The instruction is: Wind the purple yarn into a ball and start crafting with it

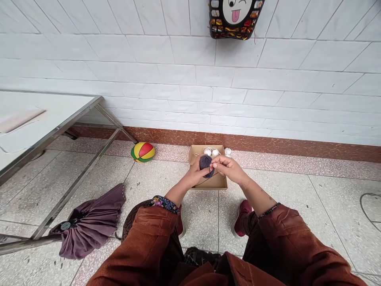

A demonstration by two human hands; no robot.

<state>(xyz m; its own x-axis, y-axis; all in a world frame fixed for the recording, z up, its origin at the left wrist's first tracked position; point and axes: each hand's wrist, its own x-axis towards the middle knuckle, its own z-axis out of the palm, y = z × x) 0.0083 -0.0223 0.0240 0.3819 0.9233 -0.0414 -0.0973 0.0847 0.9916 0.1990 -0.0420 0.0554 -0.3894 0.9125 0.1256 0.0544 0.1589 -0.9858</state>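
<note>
A dark grey ball of yarn (205, 162) is gripped in my left hand (196, 171), with the thumb lying across its near side. My right hand (228, 169) is at the ball's right side, its thumb and fingertips pinched together on what looks like the yarn's strand. Beneath both hands an open cardboard box (222, 183) sits on the floor. White yarn balls (214, 152) lie along its far side, and another white ball (228, 151) is just beyond its right edge. A dark strand runs down into the box.
Left of the box lies a coloured ball (143, 152) against the wall. A metal-framed table (59, 113) stands at left, with a folded purple umbrella (95, 222) by its leg. A black basket (235, 20) hangs on the tiled wall. A cable (364, 210) lies at right.
</note>
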